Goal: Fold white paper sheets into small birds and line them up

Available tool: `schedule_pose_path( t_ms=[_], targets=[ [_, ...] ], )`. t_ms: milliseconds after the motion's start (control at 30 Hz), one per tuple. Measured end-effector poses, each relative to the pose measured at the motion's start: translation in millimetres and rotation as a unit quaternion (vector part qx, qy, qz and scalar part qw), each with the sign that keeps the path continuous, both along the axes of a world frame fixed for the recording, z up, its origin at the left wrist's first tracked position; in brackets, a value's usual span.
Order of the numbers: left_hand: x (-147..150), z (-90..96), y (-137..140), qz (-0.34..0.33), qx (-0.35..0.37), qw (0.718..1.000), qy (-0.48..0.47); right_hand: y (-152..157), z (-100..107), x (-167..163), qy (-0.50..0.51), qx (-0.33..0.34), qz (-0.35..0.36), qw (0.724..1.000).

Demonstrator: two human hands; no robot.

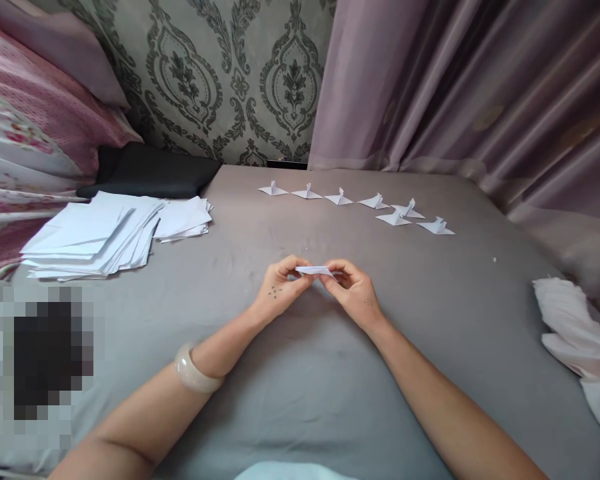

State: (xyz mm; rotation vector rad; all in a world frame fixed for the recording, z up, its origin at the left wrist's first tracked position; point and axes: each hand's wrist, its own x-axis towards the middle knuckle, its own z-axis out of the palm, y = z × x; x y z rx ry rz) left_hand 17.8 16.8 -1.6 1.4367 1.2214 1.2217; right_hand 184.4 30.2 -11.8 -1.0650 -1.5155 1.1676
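Observation:
Both hands pinch a small folded piece of white paper [314, 271] above the grey sheet. My left hand [280, 288] grips its left end between thumb and fingers, and a pale bangle sits on that forearm. On the right end, my right hand [353, 291] closes thumb and fingers the same way. The paper is seen nearly edge-on, so its folds are hard to make out. Beyond the hands, several folded white paper figures [341, 197] with flat wings and upright middles stand in a curved row.
To the left lie stacks of white paper sheets [90, 233], with a black cushion-like item [155, 170] behind. White crumpled cloth [575, 327] lies at the right edge. Purple curtains [430, 87] and patterned wallpaper [240, 73] border the grey bed surface [260, 227]. The lower left is blurred out.

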Motion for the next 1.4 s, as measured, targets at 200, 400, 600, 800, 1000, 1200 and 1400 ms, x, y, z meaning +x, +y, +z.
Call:
schedule_pose_path(
  t_ms=[200, 400, 600, 800, 1000, 1200, 1400],
  targets=[
    [-7.5, -7.1, -1.3, 0.021, 0.294, 0.889, 0.351, -1.0, -0.5, 7.9, -0.218, 0.308, -0.047, 0.925],
    [-5.0, -6.8, -5.0, -0.002, 0.345, 0.791, 0.505, -5.1, 1.3, 12.8, -0.393, 0.385, -0.024, 0.835],
    [-11.4, -14.1, -5.0, -0.098, 0.16, 0.889, 0.417, -9.3, -2.7, 12.1, -0.427, 0.276, 0.05, 0.86],
    [-22.0, -8.4, -0.4, -0.125, 0.059, 0.942, 0.307, -9.3, -1.2, 12.4, -0.394, 0.203, 0.048, 0.895],
    [-21.7, -4.4, 1.3, -0.12, 0.028, 0.947, 0.296, -6.4, -3.7, 13.7, -0.343, 0.164, 0.039, 0.924],
    [-19.1, -2.2, 2.3, -0.098, 0.016, 0.952, 0.29, -2.5, -6.5, 14.8, -0.308, 0.156, 0.037, 0.938],
    [-20.9, -2.8, 3.8, -0.107, 0.019, 0.951, 0.288, -2.7, -2.0, 16.3, -0.312, 0.14, 0.054, 0.938]
  ],
)
